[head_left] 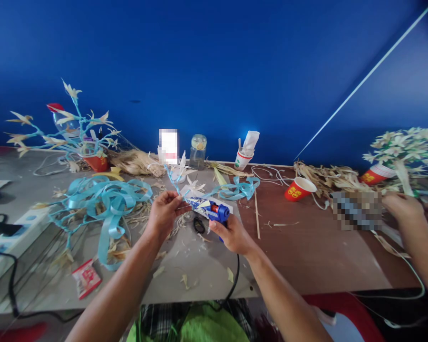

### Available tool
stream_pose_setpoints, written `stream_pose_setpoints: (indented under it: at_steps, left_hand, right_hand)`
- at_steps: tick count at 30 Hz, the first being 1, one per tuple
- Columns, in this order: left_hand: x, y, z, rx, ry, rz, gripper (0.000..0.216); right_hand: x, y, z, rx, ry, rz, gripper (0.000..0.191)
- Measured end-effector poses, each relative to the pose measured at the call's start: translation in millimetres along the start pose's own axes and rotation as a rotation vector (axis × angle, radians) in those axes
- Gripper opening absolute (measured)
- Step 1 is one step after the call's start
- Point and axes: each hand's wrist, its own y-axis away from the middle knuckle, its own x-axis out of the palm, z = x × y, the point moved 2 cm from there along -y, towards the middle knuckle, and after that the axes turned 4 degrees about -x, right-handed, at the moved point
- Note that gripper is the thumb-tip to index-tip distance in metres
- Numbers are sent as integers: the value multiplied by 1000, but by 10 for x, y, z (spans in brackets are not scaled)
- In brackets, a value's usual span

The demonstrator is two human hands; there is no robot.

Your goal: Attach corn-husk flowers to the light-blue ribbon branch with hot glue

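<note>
My left hand (166, 211) is closed in a pinch on a thin stem wrapped in light blue ribbon (174, 183), which carries pale dried-leaf flowers (192, 184). My right hand (231, 233) is closed around a blue glue gun (214, 211), with its nozzle pointing left at the stem near my left fingers. The gun's black cord (235, 275) drops over the table's front edge. Both hands are above the grey table top (185, 259), close together.
A heap of loose blue ribbon (105, 199) lies to the left. A ribbon branch with flowers stands in a red cup (96, 162). A jar (198, 152), white cup (243, 159), tipped red cup (298, 189), dried husks (328, 178) and power strip (10, 235) surround. Another person's hand (401, 206) works at right.
</note>
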Motion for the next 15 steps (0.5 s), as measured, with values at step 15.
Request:
stream_pose_setpoints:
  at_steps: [15]
  left_hand:
    - [-51, -50, 17, 6, 25, -8, 32]
  right_hand:
    - [-641, 426, 25, 12, 447, -66, 26]
